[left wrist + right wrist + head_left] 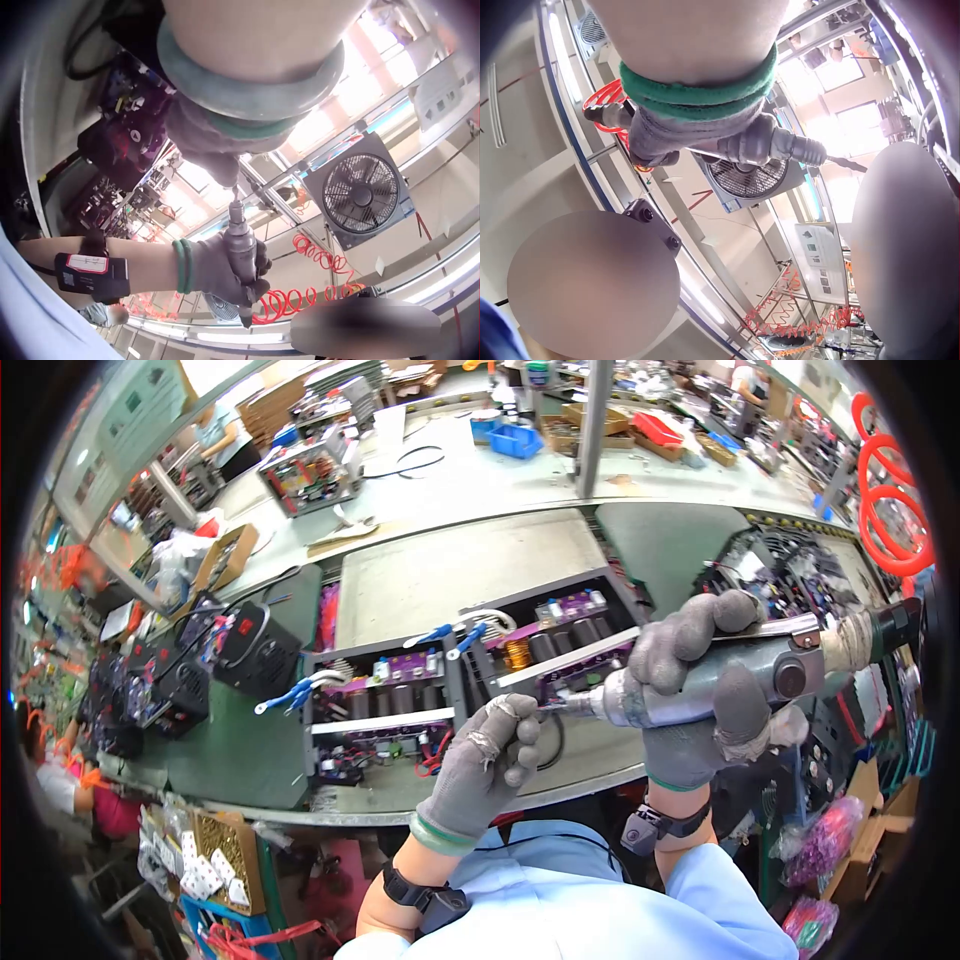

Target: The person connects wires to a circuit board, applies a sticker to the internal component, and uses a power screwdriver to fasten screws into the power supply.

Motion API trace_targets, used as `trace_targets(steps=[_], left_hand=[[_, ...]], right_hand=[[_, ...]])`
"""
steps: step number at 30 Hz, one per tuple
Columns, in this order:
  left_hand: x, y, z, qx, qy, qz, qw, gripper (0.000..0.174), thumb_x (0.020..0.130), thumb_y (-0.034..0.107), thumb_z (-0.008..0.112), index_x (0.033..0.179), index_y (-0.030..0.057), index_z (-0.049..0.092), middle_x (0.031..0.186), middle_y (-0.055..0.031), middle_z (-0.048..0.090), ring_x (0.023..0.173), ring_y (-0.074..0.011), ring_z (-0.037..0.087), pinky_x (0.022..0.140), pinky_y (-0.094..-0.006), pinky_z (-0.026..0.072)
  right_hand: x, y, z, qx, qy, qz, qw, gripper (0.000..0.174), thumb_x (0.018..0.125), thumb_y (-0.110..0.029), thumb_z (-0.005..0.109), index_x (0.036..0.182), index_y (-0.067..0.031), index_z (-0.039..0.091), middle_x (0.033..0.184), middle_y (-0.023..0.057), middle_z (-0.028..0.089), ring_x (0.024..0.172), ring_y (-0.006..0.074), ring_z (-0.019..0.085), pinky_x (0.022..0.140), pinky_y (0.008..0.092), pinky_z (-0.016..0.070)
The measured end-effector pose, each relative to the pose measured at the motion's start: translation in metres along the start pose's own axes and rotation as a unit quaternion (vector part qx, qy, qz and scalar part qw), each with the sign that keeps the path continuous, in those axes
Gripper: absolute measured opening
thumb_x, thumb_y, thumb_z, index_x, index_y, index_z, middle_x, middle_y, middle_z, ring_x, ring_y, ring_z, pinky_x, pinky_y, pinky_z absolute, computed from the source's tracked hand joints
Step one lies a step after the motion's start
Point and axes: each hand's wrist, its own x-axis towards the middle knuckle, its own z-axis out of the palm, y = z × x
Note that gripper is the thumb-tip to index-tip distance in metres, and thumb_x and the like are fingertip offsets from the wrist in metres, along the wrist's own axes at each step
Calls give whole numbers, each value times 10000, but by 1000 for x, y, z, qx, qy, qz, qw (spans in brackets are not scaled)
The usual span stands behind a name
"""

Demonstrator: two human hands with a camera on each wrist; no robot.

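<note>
While two units [381, 725] lie uncovered on the bench [240, 755], cables [328, 679] loose, the right hand [735, 715] grips the driver [680, 695] near them, its bit [236, 193] pinched by the left hand [475, 770], touching neither unit.

Head view: bright, fairly even light over the worktop [455, 582], its near edge bowed by wide-angle distortion; frame corners fall to black, far background soft. Left wrist view: windows [319, 131] blown out to white, pinkish haze spreading from them, ceiling tubes [240, 338] glaring, dark vignette at upper left. Right wrist view: backlit by windows and tubes, low contrast, straight lines curved at the margins, two smooth oval patches [592, 285] blurred beyond detail.
</note>
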Motion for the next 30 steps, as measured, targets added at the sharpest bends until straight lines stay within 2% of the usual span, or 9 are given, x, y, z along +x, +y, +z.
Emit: trace_targets(steps=[5, 9, 12, 14, 16, 20, 24, 27, 30], left_hand=[[-72, 58, -45, 74, 154, 191, 967, 208, 1019, 275, 524, 1103, 101, 601, 835, 27, 561, 634, -49, 528, 481, -162, 414], [-124, 127, -131, 198, 346, 368, 840, 184, 1002, 210, 555, 1077, 52, 613, 812, 8, 617, 636, -57, 563, 486, -164, 440], [-124, 152, -196, 304, 448, 280, 792, 152, 985, 152, 569, 1036, 23, 632, 824, -17, 644, 609, -51, 561, 477, -172, 440], [-108, 148, -273, 286, 440, 210, 825, 127, 955, 113, 583, 1006, 26, 660, 794, -30, 655, 565, -79, 561, 470, -187, 431], [-95, 142, -288, 416, 479, 140, 760, 143, 906, 82, 604, 981, 6, 699, 769, -72, 691, 575, -111, 607, 498, -260, 474], [-87, 139, -327, 490, 453, 173, 724, 169, 876, 56, 602, 1005, -4, 695, 787, -82, 707, 581, -109, 622, 523, -268, 489], [-95, 140, -287, 441, 455, 215, 743, 202, 867, 56, 608, 1053, 1, 663, 788, -87, 703, 571, -119, 621, 525, -259, 488], [-103, 141, -268, 399, 464, 202, 765, 125, 904, 103, 618, 992, 16, 634, 774, -75, 688, 544, -103, 589, 482, -246, 459], [-116, 148, -240, 306, 464, 207, 805, 119, 938, 163, 625, 951, 45, 629, 744, -47, 668, 523, -69, 557, 439, -214, 413]], right_hand=[[-3, 22, 8, -44, 45, 38, 997, 533, 821, -324, 703, 1252, -59, 537, 916, 50, 501, 728, 162, 529, 657, 320, 454], [3, 40, 22, -21, 16, 33, 999, 482, 828, -236, 696, 1241, -50, 530, 937, 61, 525, 730, 142, 536, 656, 302, 456], [1, 54, 34, -20, 20, 35, 999, 492, 814, -237, 729, 1241, -75, 546, 952, 66, 554, 746, 158, 575, 661, 314, 485], [0, 58, 41, -30, -12, 44, 999, 527, 815, -262, 711, 1252, -39, 518, 934, 61, 509, 716, 138, 528, 649, 297, 445], [-2, 61, 44, -34, -43, 53, 997, 554, 811, -282, 707, 1258, -24, 505, 920, 56, 483, 697, 127, 503, 641, 289, 426], [0, 60, 49, 0, -81, 88, 993, 539, 799, -228, 796, 1254, -88, 542, 1000, 100, 584, 785, 212, 632, 625, 415, 571], [0, 70, 54, 44, -115, 105, 987, 606, 760, -254, 843, 1268, -111, 547, 1007, 111, 601, 804, 226, 646, 612, 415, 586], [-8, 75, 79, -35, -33, 90, 995, 520, 803, -263, 739, 1231, -57, 526, 924, 68, 515, 687, 147, 520, 599, 300, 456], [-8, 73, 82, -25, -38, 99, 994, 519, 810, -264, 734, 1242, -60, 531, 916, 64, 513, 687, 149, 524, 599, 295, 457]])
